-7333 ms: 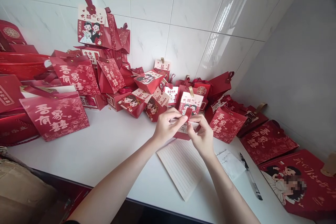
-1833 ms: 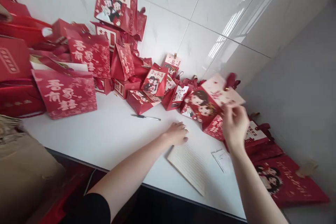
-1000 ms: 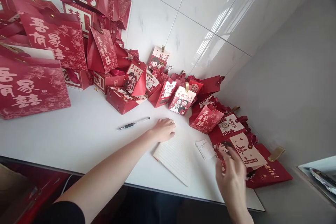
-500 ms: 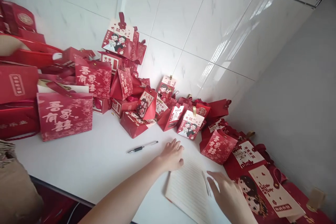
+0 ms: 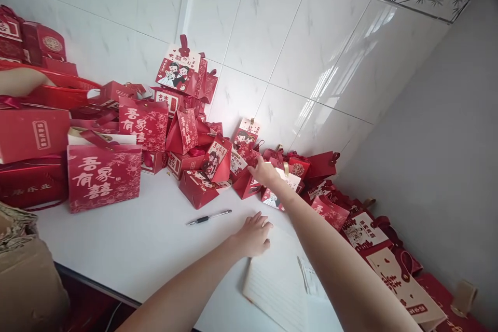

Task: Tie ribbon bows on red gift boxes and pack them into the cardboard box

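My left hand (image 5: 254, 236) lies with its fingers spread over the top edge of an open lined notebook (image 5: 272, 282), at the middle of the white table. Stretched out past it, my right hand (image 5: 265, 172) has its fingers closed at the top of a small red gift box (image 5: 246, 185). My fingers and wrist cover part of that box and of the box with a cartoon couple (image 5: 290, 181) beside it. A black pen (image 5: 209, 217) lies left of my left hand. A folded paper slip (image 5: 311, 276) rests at the notebook's right side.
Red gift boxes and bags (image 5: 104, 179) crowd the back and both sides of the white table (image 5: 155, 238). At far left, another person's arm (image 5: 23, 82) reaches into a red basket (image 5: 70, 94). A cardboard box (image 5: 31, 275) stands at the lower left. Tiled wall (image 5: 233, 26) rises behind.
My right hand has gone from the paper slip beside the notebook, forward and left, to the small red gift box. My left hand stays on the notebook. The view has shifted slightly.
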A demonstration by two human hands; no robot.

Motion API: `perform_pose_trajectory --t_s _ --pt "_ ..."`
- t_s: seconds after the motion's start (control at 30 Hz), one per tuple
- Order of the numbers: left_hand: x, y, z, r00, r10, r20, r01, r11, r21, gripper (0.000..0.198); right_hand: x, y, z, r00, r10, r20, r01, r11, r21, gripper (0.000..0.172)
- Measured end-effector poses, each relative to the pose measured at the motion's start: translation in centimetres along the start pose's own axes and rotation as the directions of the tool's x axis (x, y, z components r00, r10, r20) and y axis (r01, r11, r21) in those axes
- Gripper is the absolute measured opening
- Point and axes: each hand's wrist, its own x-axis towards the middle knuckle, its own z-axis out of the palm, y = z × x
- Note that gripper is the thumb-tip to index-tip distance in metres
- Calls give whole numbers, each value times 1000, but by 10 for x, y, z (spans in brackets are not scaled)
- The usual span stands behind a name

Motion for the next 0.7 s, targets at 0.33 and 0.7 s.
perform_pose_trajectory --t_s 0.33,0.7 --pt "-3 4 -9 1000 -5 29 4 999 37 36 -10 52 -28 965 183 -189 -167 981 99 19" --pt "-3 9 -8 1000 -5 31 3 999 50 36 -85 196 -140 507 256 -823 -284 951 122 35"
